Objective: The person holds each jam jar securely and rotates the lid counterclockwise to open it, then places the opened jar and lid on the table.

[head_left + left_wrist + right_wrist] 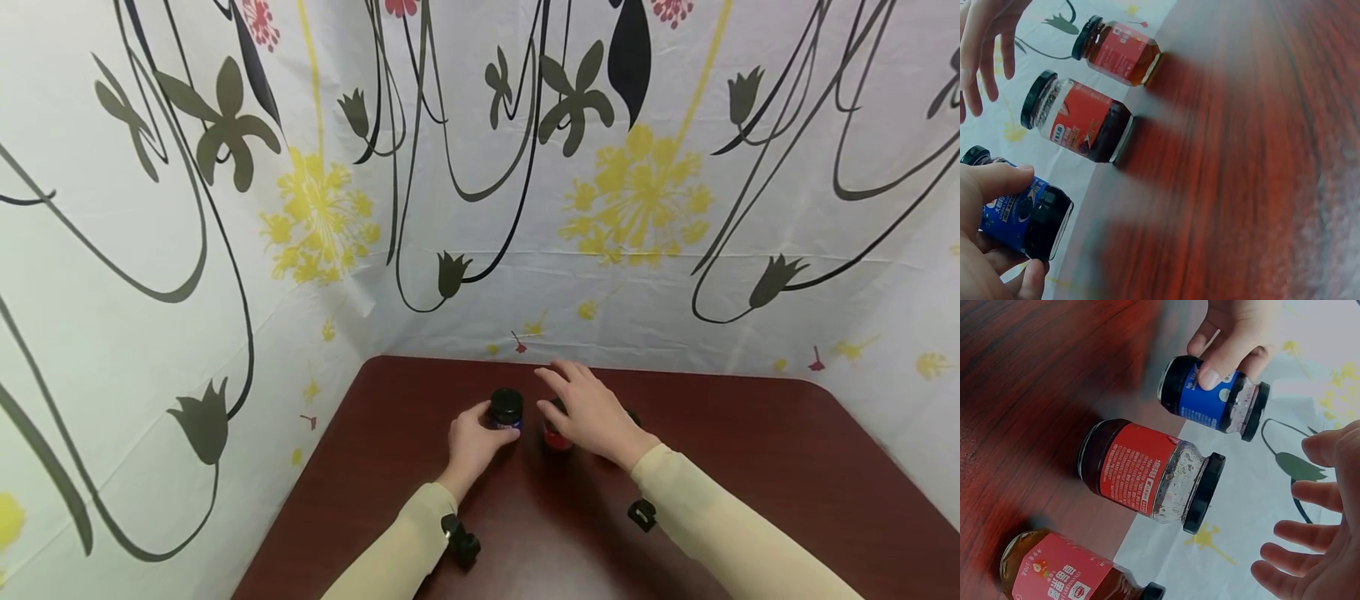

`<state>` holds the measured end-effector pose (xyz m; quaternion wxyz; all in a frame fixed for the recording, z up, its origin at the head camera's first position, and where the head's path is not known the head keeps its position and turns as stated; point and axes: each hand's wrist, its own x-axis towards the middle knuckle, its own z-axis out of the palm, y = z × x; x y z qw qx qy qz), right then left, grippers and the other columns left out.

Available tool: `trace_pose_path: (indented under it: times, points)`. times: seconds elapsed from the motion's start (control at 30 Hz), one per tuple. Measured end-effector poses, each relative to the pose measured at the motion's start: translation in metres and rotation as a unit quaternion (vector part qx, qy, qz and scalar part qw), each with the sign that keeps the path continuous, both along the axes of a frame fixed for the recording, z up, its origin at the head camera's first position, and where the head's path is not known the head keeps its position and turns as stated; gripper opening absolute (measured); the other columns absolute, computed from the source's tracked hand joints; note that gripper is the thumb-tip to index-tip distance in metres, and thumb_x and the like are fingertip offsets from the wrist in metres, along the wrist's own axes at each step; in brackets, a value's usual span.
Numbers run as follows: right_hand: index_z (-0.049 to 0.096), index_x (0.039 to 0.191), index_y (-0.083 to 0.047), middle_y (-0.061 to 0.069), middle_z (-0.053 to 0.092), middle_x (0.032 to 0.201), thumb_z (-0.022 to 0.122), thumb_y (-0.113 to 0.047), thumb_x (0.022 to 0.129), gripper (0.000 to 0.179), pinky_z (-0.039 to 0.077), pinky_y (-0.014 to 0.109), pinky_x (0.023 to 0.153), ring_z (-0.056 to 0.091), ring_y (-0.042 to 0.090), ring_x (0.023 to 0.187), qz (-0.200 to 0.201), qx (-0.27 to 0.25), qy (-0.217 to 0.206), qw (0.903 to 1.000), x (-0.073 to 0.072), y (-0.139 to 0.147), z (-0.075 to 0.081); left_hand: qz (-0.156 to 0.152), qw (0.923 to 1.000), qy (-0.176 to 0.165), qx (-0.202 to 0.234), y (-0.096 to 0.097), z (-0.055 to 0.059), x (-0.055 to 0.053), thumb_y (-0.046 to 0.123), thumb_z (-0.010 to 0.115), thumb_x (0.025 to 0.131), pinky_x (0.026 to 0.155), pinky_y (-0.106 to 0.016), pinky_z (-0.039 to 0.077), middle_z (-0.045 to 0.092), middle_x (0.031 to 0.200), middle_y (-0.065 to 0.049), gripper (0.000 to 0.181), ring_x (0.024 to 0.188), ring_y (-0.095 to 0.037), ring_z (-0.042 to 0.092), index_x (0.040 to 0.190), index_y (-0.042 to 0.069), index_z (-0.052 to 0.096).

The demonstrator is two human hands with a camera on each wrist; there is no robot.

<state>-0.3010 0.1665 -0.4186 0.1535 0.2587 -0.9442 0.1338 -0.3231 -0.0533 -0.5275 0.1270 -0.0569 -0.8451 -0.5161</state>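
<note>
My left hand (474,443) grips a small jar with a blue label (1010,209) and black lid, thumb on one side and fingers round the other. In the left wrist view its glass base is visible, close over the table. Beside it stands a jar with a red label (1138,465), dark contents low inside and a black lid. My right hand (1316,519) is raised near that lid, fingers spread and holding nothing. A third jar with a pinkish-red label (1121,53) and amber contents stands farther right; in the head view the right hand mostly hides it.
The jars stand on a dark reddish-brown wood-grain table (420,408). White cloth (495,225) printed with flowers and stems hangs behind the table and along its left side. Small black wrist devices sit on the left sleeve (408,542) and the right sleeve (720,517).
</note>
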Motion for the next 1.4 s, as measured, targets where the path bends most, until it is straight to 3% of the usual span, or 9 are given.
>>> trace_pose_path:
  times: [0.3, 0.53, 0.67, 0.9, 1.2, 1.4]
  points:
    - [0.051, 0.148, -0.017, 0.016, 0.045, 0.149, 0.06, -0.041, 0.1, 0.054, 0.042, 0.058, 0.102, 0.041, 0.035, 0.137, 0.005, -0.006, 0.007, 0.9999, 0.001, 0.0, 0.002, 0.0, 1.0, 0.005, 0.003, 0.001, 0.011, 0.01, 0.038, 0.092, 0.072, 0.094, -0.045, 0.051, 0.072, 0.116, 0.002, 0.067, 0.106, -0.015, 0.067, 0.132, 0.018, 0.068]
    - [0.051, 0.148, -0.018, 0.012, 0.048, 0.146, 0.062, -0.039, 0.1, 0.053, 0.043, 0.056, 0.102, 0.044, 0.032, 0.135, 0.007, -0.025, -0.008, 0.9996, 0.006, 0.002, 0.008, -0.023, 0.9992, 0.033, -0.003, 0.007, 0.023, 0.021, 0.038, 0.091, 0.073, 0.089, -0.042, 0.054, 0.07, 0.12, 0.0, 0.068, 0.108, -0.018, 0.066, 0.133, 0.015, 0.067]
    - [0.051, 0.147, -0.02, 0.009, 0.051, 0.143, 0.062, -0.039, 0.1, 0.052, 0.045, 0.055, 0.1, 0.048, 0.029, 0.132, 0.004, -0.037, -0.014, 0.9992, 0.011, 0.004, 0.01, -0.029, 0.9992, 0.029, 0.002, 0.011, 0.029, 0.029, 0.04, 0.091, 0.073, 0.086, -0.04, 0.055, 0.069, 0.117, -0.001, 0.071, 0.105, -0.019, 0.066, 0.134, 0.014, 0.066]
    - [0.053, 0.146, -0.022, 0.006, 0.055, 0.138, 0.061, -0.042, 0.1, 0.051, 0.047, 0.053, 0.098, 0.053, 0.027, 0.126, 0.0, -0.055, -0.016, 0.9984, 0.018, 0.008, 0.013, -0.04, 0.9989, 0.024, -0.006, 0.018, 0.035, 0.038, 0.042, 0.09, 0.074, 0.084, -0.038, 0.056, 0.067, 0.112, 0.003, 0.073, 0.102, -0.017, 0.064, 0.136, 0.013, 0.065]
    - [0.054, 0.146, -0.024, 0.008, 0.053, 0.144, 0.058, -0.045, 0.101, 0.05, 0.044, 0.059, 0.1, 0.051, 0.033, 0.131, -0.008, -0.086, -0.047, 0.9952, 0.025, 0.013, 0.014, -0.049, 0.9984, 0.026, 0.005, 0.022, 0.041, 0.044, 0.038, 0.09, 0.074, 0.084, -0.035, 0.056, 0.065, 0.109, 0.004, 0.071, 0.1, -0.015, 0.063, 0.135, 0.012, 0.066]
    - [0.054, 0.146, -0.025, 0.006, 0.054, 0.144, 0.055, -0.044, 0.103, 0.047, 0.045, 0.057, 0.099, 0.055, 0.03, 0.128, -0.01, -0.111, -0.058, 0.992, 0.029, 0.018, 0.012, -0.049, 0.9983, 0.031, 0.009, 0.027, 0.045, 0.048, 0.041, 0.091, 0.072, 0.082, -0.033, 0.056, 0.064, 0.106, 0.006, 0.069, 0.097, -0.013, 0.063, 0.132, 0.015, 0.068]
